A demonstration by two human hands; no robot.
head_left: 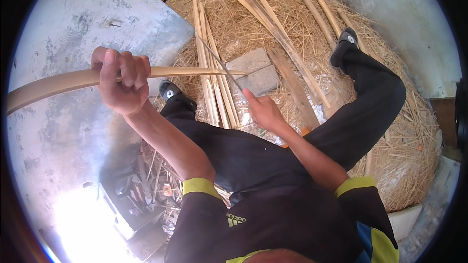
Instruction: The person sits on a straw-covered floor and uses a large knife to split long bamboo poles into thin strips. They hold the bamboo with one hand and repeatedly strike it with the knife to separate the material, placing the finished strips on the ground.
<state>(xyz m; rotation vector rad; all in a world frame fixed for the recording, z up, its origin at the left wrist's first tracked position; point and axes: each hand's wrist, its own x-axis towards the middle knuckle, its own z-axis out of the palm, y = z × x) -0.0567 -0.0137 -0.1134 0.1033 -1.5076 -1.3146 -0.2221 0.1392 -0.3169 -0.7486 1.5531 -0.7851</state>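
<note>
My left hand (123, 80) is closed in a fist round a long, pale split bamboo strip (53, 84). The strip bends away to the left edge, and its thin far end reaches right, over a grey block (263, 79). In my right hand (264, 112) is a knife, its long narrow blade (214, 56) seen nearly edge-on and slanting up to the left. That blade crosses the strip near its tip; whether it touches cannot be made out. The knife's handle is hidden by my fingers. Beneath the strip lies a bundle of pale split strips (207, 92).
Straw-like shavings (390, 165) cover the floor. More split strips (287, 39) and a weathered board (294, 85) lie beyond the block, with round poles (312, 7) farther right. My bent legs frame the work. A wall (92, 14) stands left; clutter (141, 192) sits lower left.
</note>
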